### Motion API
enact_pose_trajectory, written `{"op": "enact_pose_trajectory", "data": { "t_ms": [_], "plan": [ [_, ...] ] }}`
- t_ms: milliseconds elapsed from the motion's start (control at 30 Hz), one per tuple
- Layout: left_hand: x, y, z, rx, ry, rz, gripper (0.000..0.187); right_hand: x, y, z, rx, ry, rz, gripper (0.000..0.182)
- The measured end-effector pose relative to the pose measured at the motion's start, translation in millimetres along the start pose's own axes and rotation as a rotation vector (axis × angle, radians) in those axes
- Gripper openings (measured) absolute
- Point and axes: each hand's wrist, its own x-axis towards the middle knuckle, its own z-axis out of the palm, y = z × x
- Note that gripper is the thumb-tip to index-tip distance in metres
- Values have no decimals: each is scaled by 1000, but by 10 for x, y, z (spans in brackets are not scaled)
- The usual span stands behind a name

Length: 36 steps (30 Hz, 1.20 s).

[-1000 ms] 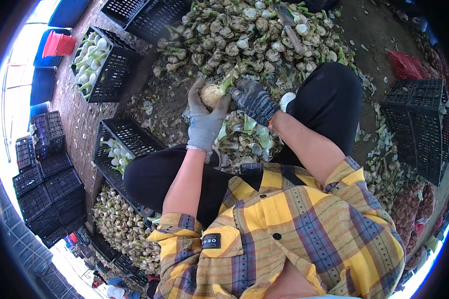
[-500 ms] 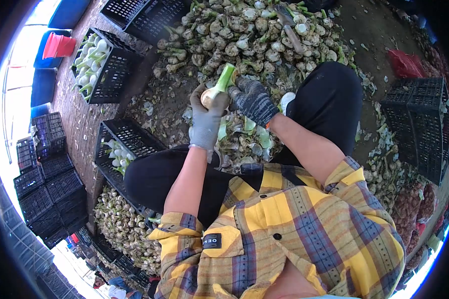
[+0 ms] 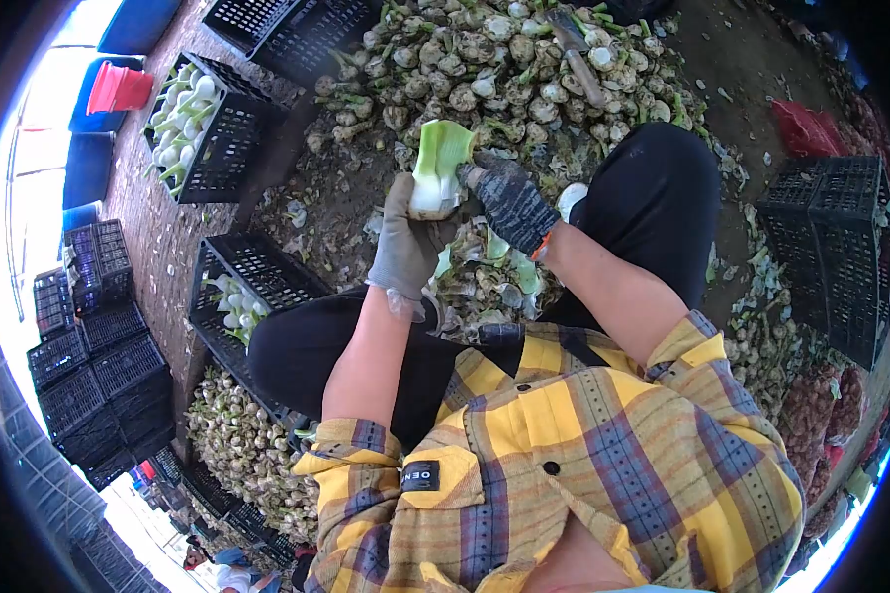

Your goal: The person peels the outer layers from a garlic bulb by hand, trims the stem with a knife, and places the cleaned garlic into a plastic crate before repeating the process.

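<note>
My left hand (image 3: 410,232), in a grey glove, is closed around the base of a fresh garlic bulb (image 3: 440,173). A broad white and green layer stands up from the bulb, facing me. On its right side, my right hand (image 3: 509,203), in a dark striped knit glove, is closed at the edge of that layer. A short light-brown end, apparently a knife handle (image 3: 476,178), shows at its fingers; the blade is not clear. Below the hands lie loose peelings (image 3: 499,272) between my legs.
A heap of untrimmed garlic (image 3: 485,74) lies ahead, with a wooden-handled tool (image 3: 583,77) on it. Black crates of cleaned bulbs stand left, one far (image 3: 222,138) and one by my knee (image 3: 267,272). Another black crate (image 3: 826,247) stands right; more garlic (image 3: 242,435) lies lower left.
The bulb has been turned in my left hand, from a narrow stem tilted right to a broad green and white side facing up. My right hand has shifted slightly down beside it.
</note>
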Motion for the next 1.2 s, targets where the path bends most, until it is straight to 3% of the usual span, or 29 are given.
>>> {"op": "enact_pose_trajectory", "data": {
  "t_ms": [100,200,300,333,467,567,633,667,700,800,900,933,1033,1067,1167,1200],
  "plan": [
    [-19,38,70,-133,-47,-68,47,17,34,-10,39,-34,-43,22],
    [5,-52,71,335,221,102,47,43,76,25,-18,39,-95,21],
    [-44,-97,173,316,210,277,48,53,103,1,174,12,54,20],
    [-7,-56,77,216,114,173,49,52,120,-12,282,-14,130,19],
    [-29,39,69,-142,-21,-28,50,90,324,-27,134,-99,-199,19],
    [-1,15,5,58,17,-37,50,118,335,-70,-4,-81,-184,21],
    [11,-34,24,276,125,62,49,4,98,19,131,39,-61,24],
    [-27,-50,125,391,208,137,49,17,93,20,-135,55,-171,29],
    [-73,-58,209,508,293,213,49,-13,42,35,-208,44,-207,28],
    [6,-130,74,473,264,253,48,-72,111,102,-415,22,-363,28],
    [169,-174,-128,387,286,286,45,-11,321,180,-77,-19,-240,27],
    [191,-160,-140,308,305,253,45,-52,155,146,86,-81,-58,26],
    [96,8,71,30,375,201,45,-71,-3,80,564,-44,132,23],
    [121,54,-11,-71,370,163,46,8,129,3,638,-60,92,18],
    [98,134,-185,-133,319,137,52,139,221,-195,-451,-21,-559,21],
    [88,158,-164,-137,308,145,54,159,228,-183,-91,-34,-428,20]
  ]
}}
